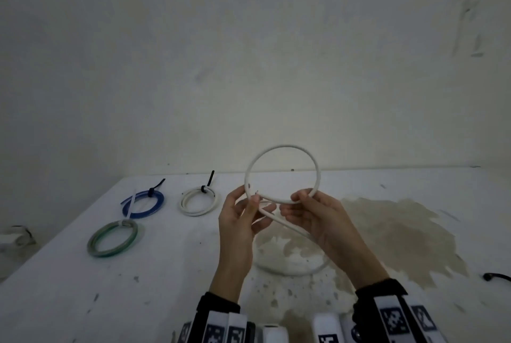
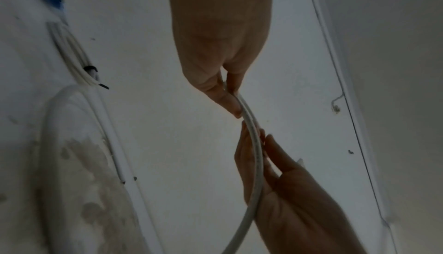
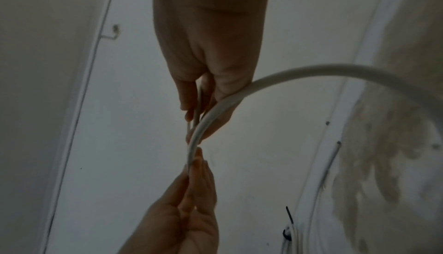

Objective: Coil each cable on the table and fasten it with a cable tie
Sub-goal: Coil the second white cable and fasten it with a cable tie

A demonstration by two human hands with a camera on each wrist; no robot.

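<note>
White cable [image 1: 282, 147] loop upright, facing viewer, both hands' fingers [image 1: 250, 201] pinching its bottom

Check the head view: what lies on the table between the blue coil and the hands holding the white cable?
In the head view, a tied white coil lies between the blue coil and the left hand.

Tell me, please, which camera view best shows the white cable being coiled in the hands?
The head view: the white cable forms one full upright loop, held by the left hand and right hand, its tail trailing to the table. The wrist views are dim and show only short curved stretches pinched between fingers.
</note>
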